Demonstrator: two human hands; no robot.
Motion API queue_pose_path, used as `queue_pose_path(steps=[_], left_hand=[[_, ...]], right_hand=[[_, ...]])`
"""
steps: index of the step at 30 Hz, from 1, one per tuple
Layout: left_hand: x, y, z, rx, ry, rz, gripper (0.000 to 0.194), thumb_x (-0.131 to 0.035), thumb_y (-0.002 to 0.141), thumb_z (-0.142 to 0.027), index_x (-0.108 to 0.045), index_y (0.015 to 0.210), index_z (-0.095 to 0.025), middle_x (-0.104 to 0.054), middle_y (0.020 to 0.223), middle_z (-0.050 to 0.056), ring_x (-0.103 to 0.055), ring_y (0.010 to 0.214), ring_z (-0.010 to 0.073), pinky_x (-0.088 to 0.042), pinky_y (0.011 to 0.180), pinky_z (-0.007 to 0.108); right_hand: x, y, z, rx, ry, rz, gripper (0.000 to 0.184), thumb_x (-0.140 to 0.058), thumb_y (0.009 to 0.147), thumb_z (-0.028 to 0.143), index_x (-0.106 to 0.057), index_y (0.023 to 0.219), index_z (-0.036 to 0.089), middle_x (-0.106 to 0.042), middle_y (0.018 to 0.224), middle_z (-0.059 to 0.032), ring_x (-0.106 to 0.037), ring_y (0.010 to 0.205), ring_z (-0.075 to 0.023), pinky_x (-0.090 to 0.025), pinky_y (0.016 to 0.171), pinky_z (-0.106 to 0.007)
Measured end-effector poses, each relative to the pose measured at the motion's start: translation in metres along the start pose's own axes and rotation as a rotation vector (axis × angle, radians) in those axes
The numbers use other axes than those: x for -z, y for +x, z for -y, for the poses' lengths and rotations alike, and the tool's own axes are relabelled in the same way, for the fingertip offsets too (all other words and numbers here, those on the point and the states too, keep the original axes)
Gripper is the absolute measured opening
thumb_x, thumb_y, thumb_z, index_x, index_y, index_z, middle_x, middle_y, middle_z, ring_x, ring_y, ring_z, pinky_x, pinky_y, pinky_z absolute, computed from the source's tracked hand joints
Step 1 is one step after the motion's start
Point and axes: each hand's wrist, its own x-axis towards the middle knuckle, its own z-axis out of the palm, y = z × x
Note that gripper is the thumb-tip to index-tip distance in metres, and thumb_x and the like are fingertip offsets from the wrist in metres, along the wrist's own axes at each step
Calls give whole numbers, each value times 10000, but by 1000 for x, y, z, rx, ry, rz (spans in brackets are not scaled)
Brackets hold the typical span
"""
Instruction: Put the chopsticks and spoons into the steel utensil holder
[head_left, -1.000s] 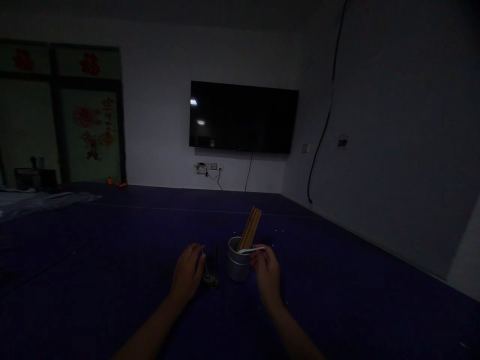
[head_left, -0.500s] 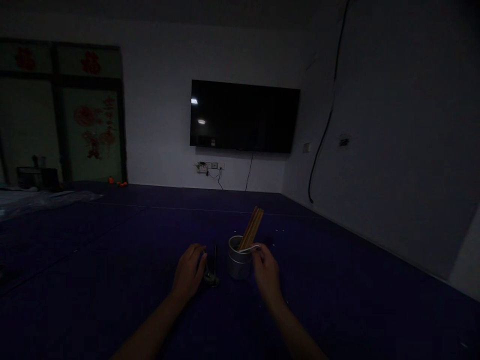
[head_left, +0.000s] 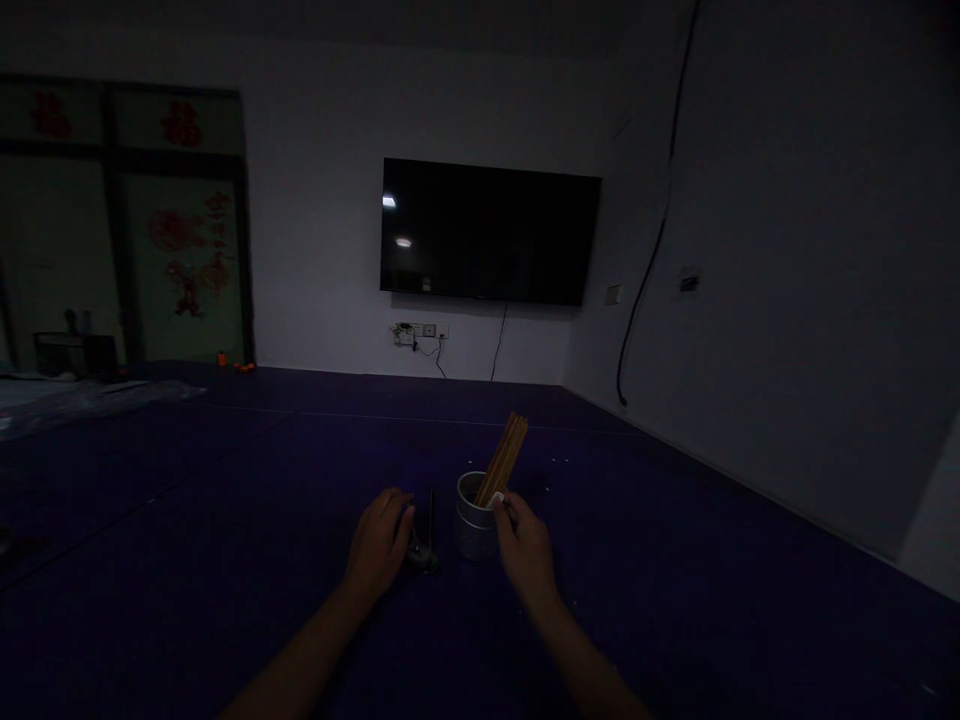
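Note:
A grey metal cup (head_left: pixel 476 535) stands upright on the dark blue surface, with several wooden chopsticks (head_left: pixel 504 458) leaning to the right out of it. My right hand (head_left: pixel 527 552) is closed at the cup's right rim, pinching a white spoon (head_left: pixel 497 499); only a small pale part of the spoon shows beside the chopsticks. Left of the cup, my left hand (head_left: pixel 379 543) rests low with curled fingers around the handle end of a dark metal spoon (head_left: pixel 421 556). A thin dark utensil (head_left: pixel 431 515) lies between that hand and the cup. Dim light blurs these details.
Small white bits (head_left: pixel 559 460) are scattered on the surface right of the cup. Clear plastic sheeting (head_left: pixel 97 405) lies at the far left, near small orange objects (head_left: pixel 244 368). A television (head_left: pixel 491 232) hangs on the back wall; a black cable (head_left: pixel 646 270) runs down the right wall.
The white spoon has swung from lying across the rim to being mostly hidden at my right fingers, which have moved slightly left against the cup. My left hand has barely moved.

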Motion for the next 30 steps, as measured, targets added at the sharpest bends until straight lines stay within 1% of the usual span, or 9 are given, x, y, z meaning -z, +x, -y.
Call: queue_pose_path(steps=[6, 12, 14, 16, 18, 20, 23, 27, 30], left_hand=[[2, 0, -1, 4, -4, 25, 319, -347, 919, -340, -611, 1000, -181, -642, 1001, 88, -599, 960, 188, -490, 855, 367], [1, 0, 0, -4, 1, 16, 332, -336, 919, -356, -610, 1000, -189, -644, 988, 88, -602, 938, 193, -489, 839, 369], [1, 0, 1, 0, 12, 23, 338, -326, 921, -359, -611, 979, -187, -644, 963, 89, -601, 916, 194, -485, 825, 370], [1, 0, 1, 11, 46, 41, 335, -330, 917, -362, -615, 914, -186, -640, 915, 85, -598, 875, 195, -481, 785, 359], [2, -1, 1, 17, 95, 64, 328, -350, 907, -367, -612, 819, -190, -630, 864, 77, -590, 831, 193, -470, 736, 339], [2, -1, 0, 15, 145, 93, 330, -371, 896, -373, -601, 739, -196, -618, 820, 68, -580, 794, 190, -452, 696, 323], [1, -2, -1, 32, 226, 128, 334, -408, 874, -388, -585, 664, -198, -603, 775, 60, -563, 760, 190, -424, 673, 317], [-1, -3, 0, 99, 302, 188, 334, -461, 840, -413, -570, 615, -191, -595, 750, 58, -549, 745, 195, -399, 662, 313], [-3, -3, 2, 111, 332, 234, 356, -452, 841, -419, -568, 597, -188, -593, 735, 59, -540, 733, 193, -394, 666, 314]], right_hand=[[-2, -2, 2, -9, -25, -67, 341, -435, 862, 454, -649, 980, 215, -694, 734, -34, -640, 638, -179, -445, 544, -252], [1, -5, 8, -5, -110, -170, 463, -420, 866, 434, -547, 1211, 153, -627, 595, 9, -550, 472, -139, -365, 446, -227], [3, -8, 10, 45, -140, -216, 469, -395, 878, 407, -522, 1242, 140, -645, 629, -5, -549, 466, -134, -372, 445, -228], [3, -11, 12, 156, -182, -216, 430, -372, 891, 365, -543, 1221, 147, -685, 735, -47, -589, 523, -141, -421, 495, -240], [0, -17, 16, 326, -240, -141, 374, -361, 901, 313, -590, 1158, 167, -703, 865, -87, -642, 653, -161, -475, 599, -261], [-5, -23, 21, 511, -299, 7, 331, -358, 905, 260, -632, 1078, 189, -704, 915, -93, -658, 761, -172, -490, 689, -273], [-15, -32, 30, 674, -386, 235, 297, -365, 902, 230, -658, 949, 208, -700, 777, -56, -647, 684, -159, -478, 638, -252], [-26, -40, 36, 684, -493, 425, 252, -395, 882, 210, -642, 835, 218, -685, 702, -22, -634, 609, -152, -435, 544, -231], [-30, -43, 33, 603, -534, 479, 196, -459, 839, 197, -648, 875, 234, -711, 751, -14, -652, 618, -161, -427, 529, -231]])
